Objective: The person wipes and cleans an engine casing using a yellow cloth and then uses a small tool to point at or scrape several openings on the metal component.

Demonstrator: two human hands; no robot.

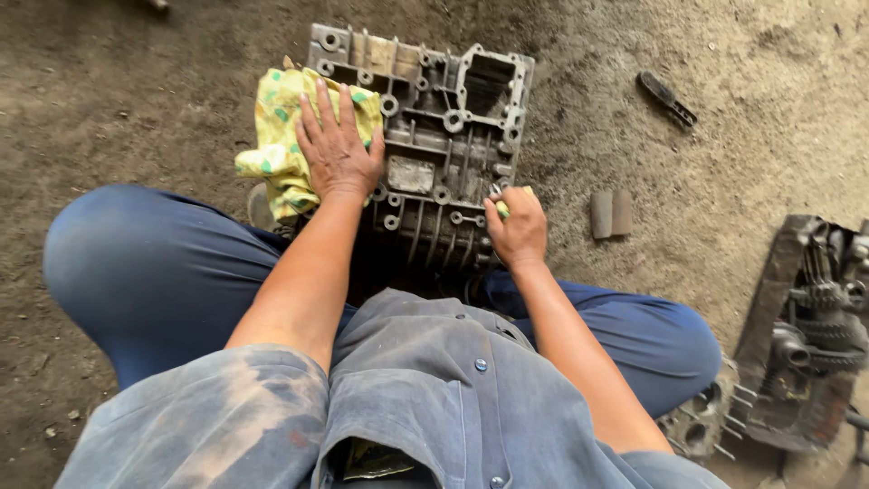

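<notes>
- One large cast-metal engine casing [444,136] lies flat on the dirt floor [136,91], between the crouching person's knees, its ribbed, bolt-holed face turned up. That face looks grey and grimy over most of its ribs, so by the look of it the cleaning is only part done, with the recesses left to do.
- A second greasy housing with gears [810,335] lies at the floor's right edge, well apart and untouched.
- A yellow patterned rag [281,136] is draped over the casing's left edge, spilling onto the floor.
- The left hand [337,145] lies flat, fingers spread, pressing the rag against the casing; its grip is open and clasps nothing.
- The right hand [518,228] is at the casing's near right corner, fingers closed around a small pale-green object [503,208]; what kind of thing it is I cannot tell.
- A dark tool [667,99] and a small flat metal piece [612,213] lie on the floor to the right of the casing, untouched.
</notes>
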